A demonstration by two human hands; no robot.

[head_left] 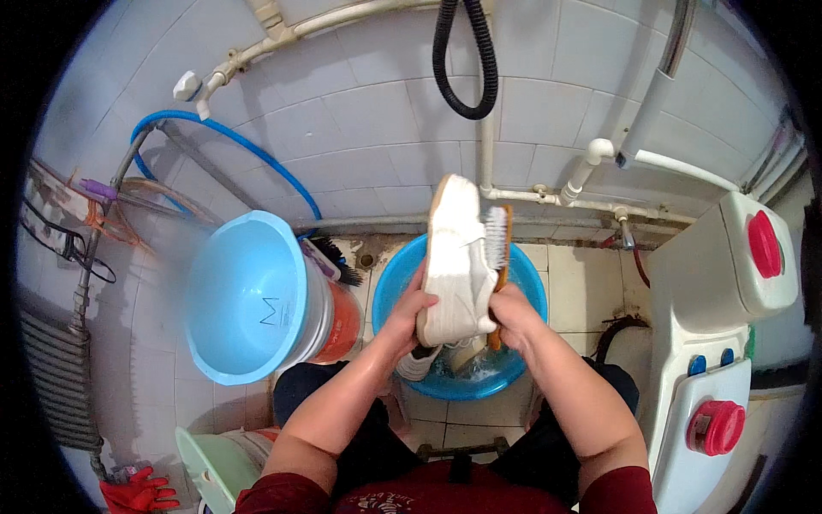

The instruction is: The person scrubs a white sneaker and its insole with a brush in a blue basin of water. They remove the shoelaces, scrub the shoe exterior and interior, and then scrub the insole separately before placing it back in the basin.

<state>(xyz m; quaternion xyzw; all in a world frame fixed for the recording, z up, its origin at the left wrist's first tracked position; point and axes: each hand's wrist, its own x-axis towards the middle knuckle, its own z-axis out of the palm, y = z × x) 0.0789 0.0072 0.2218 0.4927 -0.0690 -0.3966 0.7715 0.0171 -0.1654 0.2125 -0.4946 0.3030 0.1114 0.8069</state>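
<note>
Buckets [248, 295] stacked at the left stand close to the left hand [401, 315], which grips the heel of a white shoe [454, 257] held upright over the blue basin [531, 283]. The right hand [512, 313] clasps a scrubbing brush [497, 244] against the shoe's side. Wet fingers could likely slip, dropping the shoe into the soapy water.

basin [522, 364] water part hid by shoe [455, 257] | brush [498, 248] handle inside right hand [514, 313]

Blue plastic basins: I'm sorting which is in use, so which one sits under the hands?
The smaller, darker blue basin on the floor, under the white shoe; the pale blue basin stands tilted to its left.
</note>
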